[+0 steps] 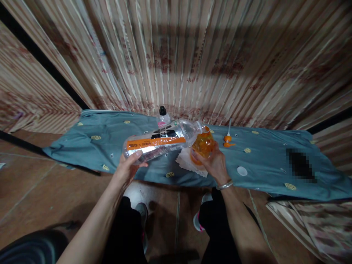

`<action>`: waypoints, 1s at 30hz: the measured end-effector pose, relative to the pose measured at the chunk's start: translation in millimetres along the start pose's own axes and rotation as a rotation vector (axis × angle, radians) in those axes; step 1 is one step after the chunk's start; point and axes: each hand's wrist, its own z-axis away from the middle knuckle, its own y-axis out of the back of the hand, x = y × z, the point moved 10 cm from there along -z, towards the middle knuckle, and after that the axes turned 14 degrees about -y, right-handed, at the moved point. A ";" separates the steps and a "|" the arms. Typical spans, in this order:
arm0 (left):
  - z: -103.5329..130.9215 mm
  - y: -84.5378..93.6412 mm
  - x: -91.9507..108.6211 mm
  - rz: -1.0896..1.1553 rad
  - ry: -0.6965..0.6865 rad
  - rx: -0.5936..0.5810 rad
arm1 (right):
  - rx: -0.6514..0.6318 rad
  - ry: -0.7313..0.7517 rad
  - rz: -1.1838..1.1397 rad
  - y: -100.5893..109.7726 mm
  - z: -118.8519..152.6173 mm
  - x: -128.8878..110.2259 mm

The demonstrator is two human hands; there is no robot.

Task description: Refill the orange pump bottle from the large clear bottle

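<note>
My left hand [131, 164] is wrapped round the base of a large clear plastic bottle [162, 141] with an orange and silver label. The bottle is tilted nearly level, its neck pointing right. Its mouth is at the opening of an orange translucent bottle [204, 143], which my right hand [216, 163] grips. Whether liquid is flowing cannot be made out. Beneath the orange bottle, a white cloth [184, 161] lies on the table. An orange pump head [228, 139] with a clear tube lies to the right, and a round white cap [242, 171] is nearer the front edge.
A small bottle with a black top [163, 114] stands behind the large bottle. The narrow table has a blue-green cloth [264, 157], with a pixelated dark patch at its right. Striped curtains [176, 55] hang behind, with dark poles at both sides.
</note>
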 end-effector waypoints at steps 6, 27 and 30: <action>4.7 -3.2 7.7 -0.034 -0.011 -0.011 | -0.007 -0.053 0.005 0.9 0.1 1.8; 8.2 -4.6 9.7 -0.055 -0.010 -0.010 | 0.010 -0.067 -0.009 2.9 1.1 2.9; 9.0 -4.3 9.8 -0.060 -0.006 -0.008 | 0.029 -0.052 -0.009 4.3 0.7 3.1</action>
